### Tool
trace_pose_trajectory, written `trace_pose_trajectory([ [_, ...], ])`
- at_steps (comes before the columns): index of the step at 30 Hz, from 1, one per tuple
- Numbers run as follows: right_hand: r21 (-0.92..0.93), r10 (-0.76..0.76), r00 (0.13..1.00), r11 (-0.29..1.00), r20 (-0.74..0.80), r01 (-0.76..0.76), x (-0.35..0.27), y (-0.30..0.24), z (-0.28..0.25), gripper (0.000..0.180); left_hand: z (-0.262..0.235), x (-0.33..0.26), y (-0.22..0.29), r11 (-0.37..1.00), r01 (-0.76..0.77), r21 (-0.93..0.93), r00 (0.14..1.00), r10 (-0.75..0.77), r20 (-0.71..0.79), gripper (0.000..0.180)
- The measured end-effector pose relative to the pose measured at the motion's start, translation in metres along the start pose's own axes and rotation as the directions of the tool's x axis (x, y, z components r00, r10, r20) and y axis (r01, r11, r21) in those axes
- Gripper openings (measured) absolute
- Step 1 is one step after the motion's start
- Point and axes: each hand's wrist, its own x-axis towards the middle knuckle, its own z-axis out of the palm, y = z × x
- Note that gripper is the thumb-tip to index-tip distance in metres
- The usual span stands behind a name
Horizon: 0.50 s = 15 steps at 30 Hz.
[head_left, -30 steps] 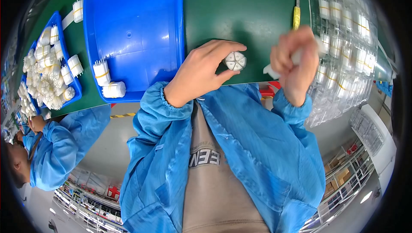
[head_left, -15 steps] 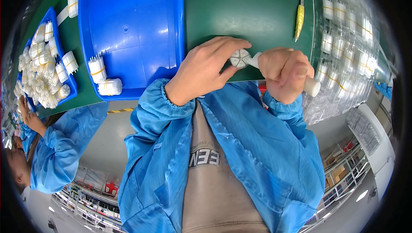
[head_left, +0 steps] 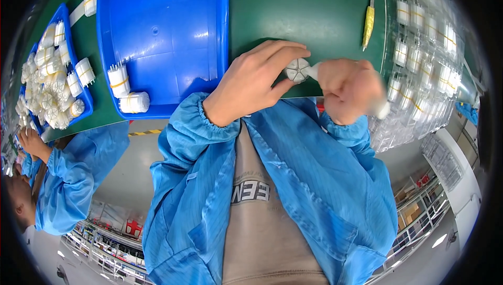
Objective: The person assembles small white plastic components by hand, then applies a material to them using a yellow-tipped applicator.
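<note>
While the left hand (head_left: 255, 81) is clamped on the segmented bundle (head_left: 297, 70) near the tabletop (head_left: 309, 12) edge, the right hand (head_left: 350, 90) grips a white rod (head_left: 314, 70). Probably light, stiff and somewhat slippery, the bundle seems best held around its rounded sides.

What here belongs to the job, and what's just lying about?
Apparently in the job:
white segmented cylinder at the left hand
white tool, mostly hidden, in the right hand
blue tray with banded white cylinders

Apparently lying about:
yellow utility knife
background cardboard box
</note>
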Motion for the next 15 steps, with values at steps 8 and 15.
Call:
trace_pose_trajectory([
  [8,-0.003,0.141,0.982,0.99,-0.126,-0.143,0.027,-0.036,-0.02,0.039,-0.001,-0.003,0.0,0.999,0.035,-0.032,0.999,-0.034,0.016,0.044],
  [15,-0.09,0.341,0.926,0.929,-0.161,-0.358,0.03,-0.03,-0.023,0.036,-0.003,-0.001,0.001,0.995,0.082,-0.058,0.997,-0.082,-0.006,0.046],
])
